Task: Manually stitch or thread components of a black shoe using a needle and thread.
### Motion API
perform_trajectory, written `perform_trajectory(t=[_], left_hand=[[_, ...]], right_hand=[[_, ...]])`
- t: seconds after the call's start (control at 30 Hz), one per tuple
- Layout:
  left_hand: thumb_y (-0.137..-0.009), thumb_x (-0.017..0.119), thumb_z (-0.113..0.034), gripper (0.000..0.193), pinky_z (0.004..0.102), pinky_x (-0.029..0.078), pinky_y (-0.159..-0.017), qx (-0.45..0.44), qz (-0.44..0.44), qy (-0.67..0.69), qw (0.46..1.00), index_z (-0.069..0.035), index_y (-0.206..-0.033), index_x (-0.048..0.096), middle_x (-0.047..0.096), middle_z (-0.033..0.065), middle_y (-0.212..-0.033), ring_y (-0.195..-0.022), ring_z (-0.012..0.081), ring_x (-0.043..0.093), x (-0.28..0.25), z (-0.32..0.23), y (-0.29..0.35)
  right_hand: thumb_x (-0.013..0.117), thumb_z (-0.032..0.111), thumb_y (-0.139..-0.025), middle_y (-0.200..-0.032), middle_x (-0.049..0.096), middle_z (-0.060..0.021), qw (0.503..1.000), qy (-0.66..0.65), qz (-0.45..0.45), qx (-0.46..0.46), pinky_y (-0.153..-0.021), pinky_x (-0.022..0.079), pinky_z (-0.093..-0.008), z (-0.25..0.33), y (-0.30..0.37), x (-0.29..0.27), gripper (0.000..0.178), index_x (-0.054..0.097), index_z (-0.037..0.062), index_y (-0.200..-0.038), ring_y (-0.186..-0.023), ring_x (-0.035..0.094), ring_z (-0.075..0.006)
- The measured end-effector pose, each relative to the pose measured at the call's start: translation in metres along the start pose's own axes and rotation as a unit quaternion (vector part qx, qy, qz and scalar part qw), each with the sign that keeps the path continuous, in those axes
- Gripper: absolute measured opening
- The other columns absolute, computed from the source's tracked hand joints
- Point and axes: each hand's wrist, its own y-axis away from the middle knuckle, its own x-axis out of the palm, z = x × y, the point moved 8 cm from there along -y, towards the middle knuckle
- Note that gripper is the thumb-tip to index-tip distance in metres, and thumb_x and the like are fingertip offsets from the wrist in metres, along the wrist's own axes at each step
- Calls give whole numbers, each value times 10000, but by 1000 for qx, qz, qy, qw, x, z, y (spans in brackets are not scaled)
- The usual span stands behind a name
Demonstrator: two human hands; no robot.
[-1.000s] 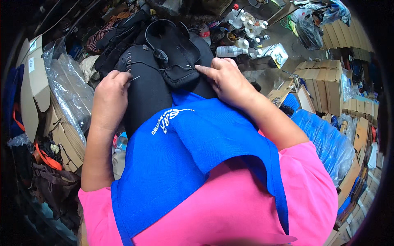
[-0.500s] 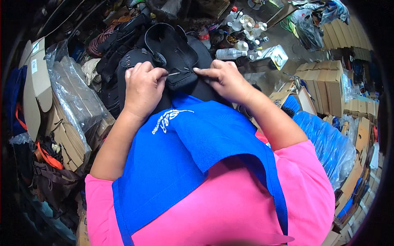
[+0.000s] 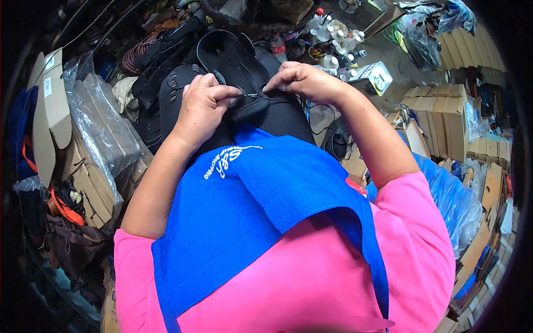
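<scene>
A black shoe or sandal [image 3: 236, 61] with a curved strap lies across my lap, its near edge toward me. My left hand [image 3: 202, 105] is closed at the shoe's near left side, pinching a thin metal needle-like tool [image 3: 250, 95] that points right over the shoe's edge. The tool's handle end is hidden in my fingers. My right hand [image 3: 302, 80] is closed at the right side of the same edge, thumb and forefinger pressed together near the tool's tip. What that pinch holds is too small to make out. A blue apron [image 3: 222, 222] covers my front below the shoe.
Several bottles [image 3: 338, 41] and a white can [image 3: 377, 77] stand on the floor ahead right. Cardboard boxes [image 3: 438, 119] and a blue plastic-wrapped bundle [image 3: 438, 188] are at the right. Plastic-covered cardboard [image 3: 102, 116] is stacked at the left.
My right hand has risen slightly, its elbow swinging outward. My left hand has shifted right and up a little with the needle-like tool, now farther along the shoe's edge.
</scene>
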Motion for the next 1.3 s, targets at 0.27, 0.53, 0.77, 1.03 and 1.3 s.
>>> perform_trajectory(t=[0.27, 0.53, 0.77, 1.03, 1.3], left_hand=[[-709, 707, -33, 189, 329, 415, -662, -1, 4, -7, 1000, -137, -864, 737, 508, 45, -692, -715, 207, 497, 1, 1, -3], [-693, 707, -36, 164, 351, 420, -624, 39, 43, 45, 997, -93, -847, 719, 523, 70, -666, -686, 232, 522, 12, 1, -16], [-700, 713, -61, 137, 363, 410, -684, 152, 7, -65, 986, -100, -831, 710, 545, 64, -691, -734, 265, 548, 4, -35, -13], [-730, 706, -62, 192, 321, 472, -705, -38, 23, 2, 999, -73, -921, 728, 638, 78, -763, -751, 200, 601, 2, -2, 1], [-760, 716, -75, 199, 242, 490, -696, -241, 102, 124, 957, -61, -957, 684, 683, 26, -802, -729, 68, 617, 28, 15, -2]], right_hand=[[581, 68, -864, -921, 572, -12, 1000, -14, 6, -9, -862, 409, -266, -2, -2, -1, 264, 707, 142, -1084, -922, 506, -141], [605, 39, -817, -847, 542, -3, 996, -82, 26, 5, -868, 391, -255, -6, -5, 3, 298, 711, 120, -1084, -875, 483, -139], [636, 48, -809, -858, 573, -8, 999, -26, 11, 17, -832, 433, -258, 1, 0, 6, 304, 708, 137, -1091, -891, 534, -129], [717, 100, -804, -963, 687, -37, 963, -245, -87, 70, -822, 474, -246, -15, 13, 14, 296, 682, 49, -1094, -877, 611, -96], [713, 89, -807, -941, 687, -31, 951, -280, -111, 66, -798, 486, -233, -17, 8, 27, 275, 675, 24, -1071, -850, 607, -76]])
